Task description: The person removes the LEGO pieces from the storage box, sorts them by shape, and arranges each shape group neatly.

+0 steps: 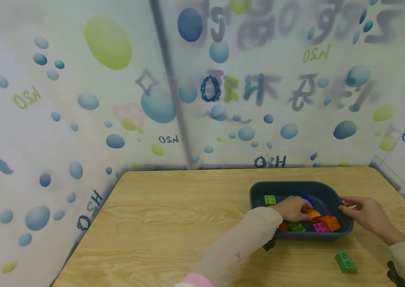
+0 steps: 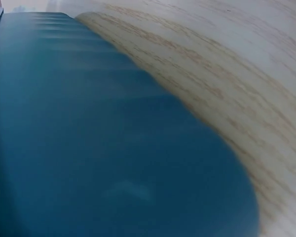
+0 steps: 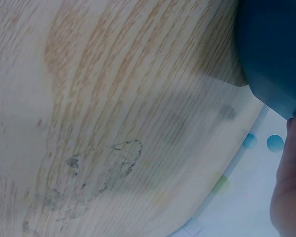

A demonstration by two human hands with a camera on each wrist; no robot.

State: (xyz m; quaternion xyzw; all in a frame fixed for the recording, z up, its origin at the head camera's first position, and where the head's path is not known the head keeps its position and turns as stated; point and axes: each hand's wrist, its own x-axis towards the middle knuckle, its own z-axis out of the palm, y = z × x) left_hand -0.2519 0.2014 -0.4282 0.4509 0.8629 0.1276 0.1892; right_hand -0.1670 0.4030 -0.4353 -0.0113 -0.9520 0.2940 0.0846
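A dark blue plastic bin [image 1: 304, 236] stands on the right part of the table. My left hand [image 1: 292, 209] reaches inside it and pinches an orange building block [image 1: 314, 215] between thumb and fingers. At the right end, my right hand [image 1: 366, 215] grips the bin's rim, thumb and fingers on the wall. Around the left hand lie a lime block [image 1: 269, 200], a green block [image 1: 297, 227], a magenta block [image 1: 321, 227], another orange block [image 1: 331, 223] and a partly hidden blue block [image 1: 308, 199]. The left wrist view shows mostly the bin's outer wall [image 2: 113, 123].
A green block [image 1: 346, 262] lies on the wooden table [image 1: 173, 223] in front of the bin, near the right forearm. Behind the table hangs a patterned curtain-like wall [image 1: 224, 119]. The table's right edge runs close beyond the right hand.
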